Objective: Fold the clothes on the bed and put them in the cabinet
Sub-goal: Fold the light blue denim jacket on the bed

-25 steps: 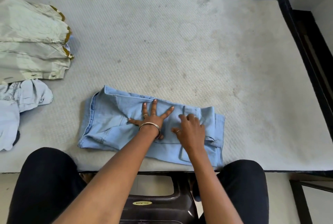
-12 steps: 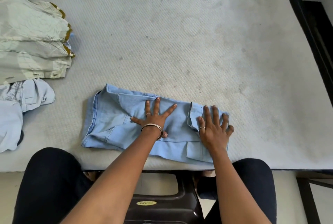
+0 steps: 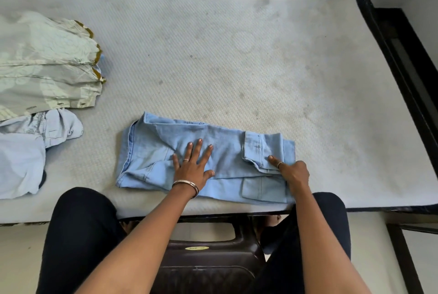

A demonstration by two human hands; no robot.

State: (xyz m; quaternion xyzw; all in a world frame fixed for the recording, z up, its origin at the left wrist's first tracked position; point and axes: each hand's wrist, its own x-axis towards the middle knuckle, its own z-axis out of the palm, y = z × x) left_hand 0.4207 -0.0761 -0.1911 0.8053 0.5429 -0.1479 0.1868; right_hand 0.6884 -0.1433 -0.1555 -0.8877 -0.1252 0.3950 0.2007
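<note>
Light blue jeans (image 3: 227,149) lie folded into a long strip near the front edge of the bed's mattress (image 3: 237,57). My left hand (image 3: 193,167) presses flat on the middle of the jeans, fingers spread. At the strip's right end, my right hand (image 3: 292,173) grips the folded layers, index finger lying on top and the other fingers tucked under the cloth. The cabinet is out of view.
A pale green folded garment (image 3: 45,66) and a crumpled pale blue garment (image 3: 26,151) sit at the left edge of the mattress. A black bed frame (image 3: 400,61) runs along the right side. A dark plastic stool (image 3: 203,263) stands between my knees.
My right hand went from flat on the jeans' right end to curling round that end's layers. My left hand stays pressed on the middle. The view tilted up slightly.
</note>
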